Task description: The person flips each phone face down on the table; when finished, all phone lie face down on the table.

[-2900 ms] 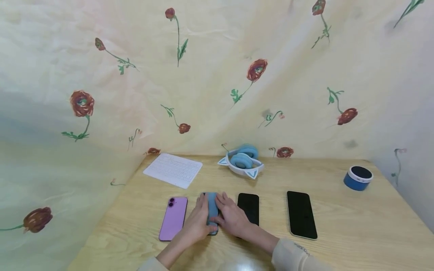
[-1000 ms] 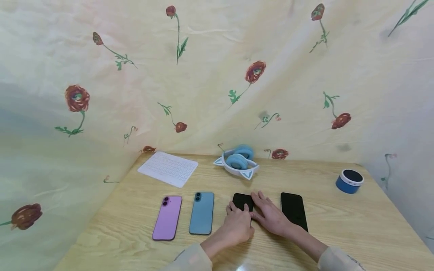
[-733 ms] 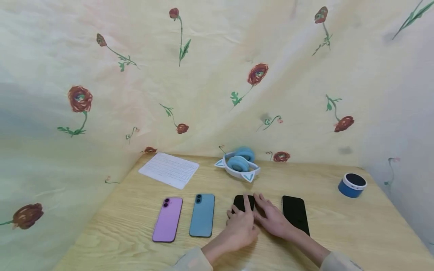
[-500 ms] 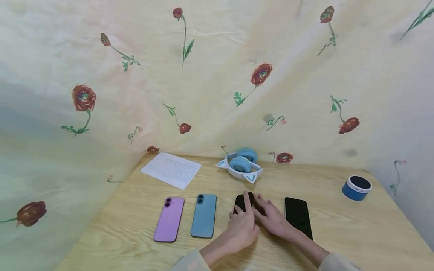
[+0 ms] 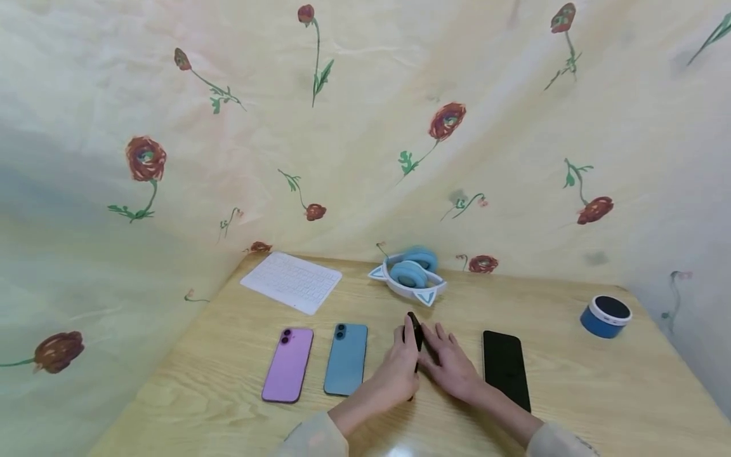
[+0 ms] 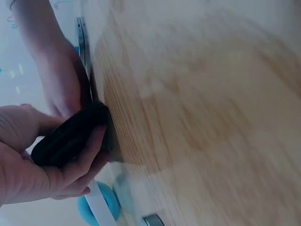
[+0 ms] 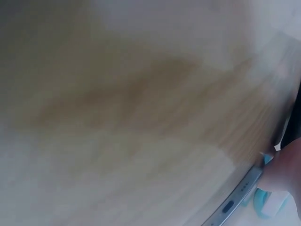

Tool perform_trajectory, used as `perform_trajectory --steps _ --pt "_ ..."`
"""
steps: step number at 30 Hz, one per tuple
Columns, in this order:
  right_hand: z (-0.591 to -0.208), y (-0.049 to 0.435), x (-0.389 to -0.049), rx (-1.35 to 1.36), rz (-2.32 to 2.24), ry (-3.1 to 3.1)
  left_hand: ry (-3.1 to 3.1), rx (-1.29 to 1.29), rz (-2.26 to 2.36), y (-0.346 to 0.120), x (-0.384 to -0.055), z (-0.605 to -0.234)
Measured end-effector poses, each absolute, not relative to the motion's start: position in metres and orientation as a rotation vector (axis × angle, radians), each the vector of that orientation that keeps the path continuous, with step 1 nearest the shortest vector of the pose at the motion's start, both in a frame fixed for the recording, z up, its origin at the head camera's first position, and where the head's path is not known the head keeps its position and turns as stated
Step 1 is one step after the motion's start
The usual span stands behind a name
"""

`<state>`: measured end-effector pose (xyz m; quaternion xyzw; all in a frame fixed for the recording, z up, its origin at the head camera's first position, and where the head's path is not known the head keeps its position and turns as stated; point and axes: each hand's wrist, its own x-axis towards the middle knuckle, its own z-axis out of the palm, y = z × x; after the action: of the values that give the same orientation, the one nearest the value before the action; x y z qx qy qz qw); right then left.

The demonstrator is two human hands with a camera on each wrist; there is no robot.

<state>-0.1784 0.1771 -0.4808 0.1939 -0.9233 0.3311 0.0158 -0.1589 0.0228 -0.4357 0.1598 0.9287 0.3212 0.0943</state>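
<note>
In the head view my left hand (image 5: pixel 396 368) grips a black phone (image 5: pixel 418 331), fingers along one side and thumb on the other. The phone is tilted up steeply, so only a narrow dark strip shows. In the left wrist view the phone (image 6: pixel 70 136) sits between thumb and fingers, close over the wood. My right hand (image 5: pixel 454 368) lies palm down beside it, fingers extended, fingertips right at the phone's edge. To the left, a purple phone (image 5: pixel 288 365) and a blue phone (image 5: pixel 346 358) lie back up. Another black phone (image 5: pixel 506 371) lies screen up at right, partly behind the right forearm.
On the wooden table (image 5: pixel 559 311), a white keyboard (image 5: pixel 291 281) lies at back left. Blue-and-white cat-ear headphones (image 5: pixel 408 277) rest at back centre, and a blue round speaker (image 5: pixel 605 317) stands at far right. A flowered cloth (image 5: pixel 365 139) hangs behind.
Both hands have moved right from the blue phone to the black one. It lay flat, screen up; my left hand now has it tipped up on edge. The right hand stays beside it.
</note>
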Motion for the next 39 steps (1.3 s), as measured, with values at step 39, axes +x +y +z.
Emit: perform_trajectory --steps 39 --pt "-0.439 0.275 -0.177 0.568 0.827 -2.828 2.728 0.666 0.781 0.05 -0.155 -0.431"
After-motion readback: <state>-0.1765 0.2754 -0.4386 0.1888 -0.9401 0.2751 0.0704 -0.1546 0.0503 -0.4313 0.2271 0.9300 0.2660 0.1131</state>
